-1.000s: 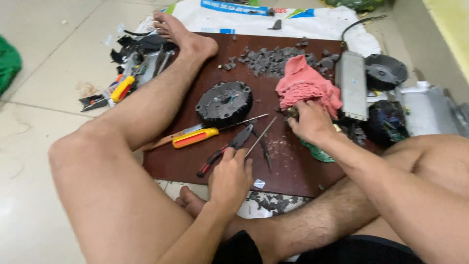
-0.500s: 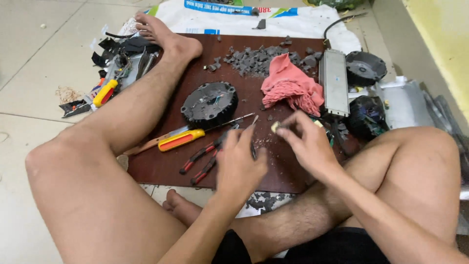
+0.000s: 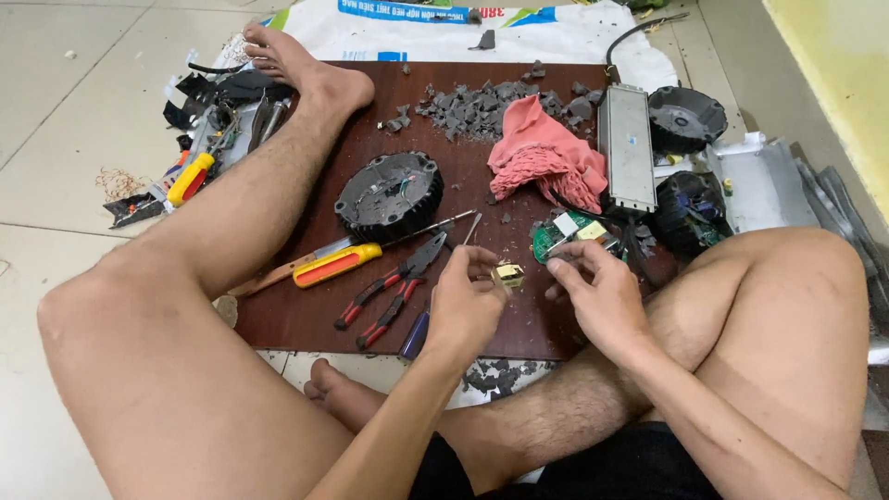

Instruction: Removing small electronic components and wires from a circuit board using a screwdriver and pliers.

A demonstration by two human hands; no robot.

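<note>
Both hands (image 3: 532,294) rose (boxy yellowish part (image 3: 507,275) pinched left).

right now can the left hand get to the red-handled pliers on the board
Probably yes. The left hand holds a small yellowish part at its fingertips, but the pliers lie just beside it on the brown board with nothing between them; it would need to free its fingers first.

left hand (image 3: 468,310) pinches small yellow part (image 3: 507,275) | right hand (image 3: 597,296) beside
</note>
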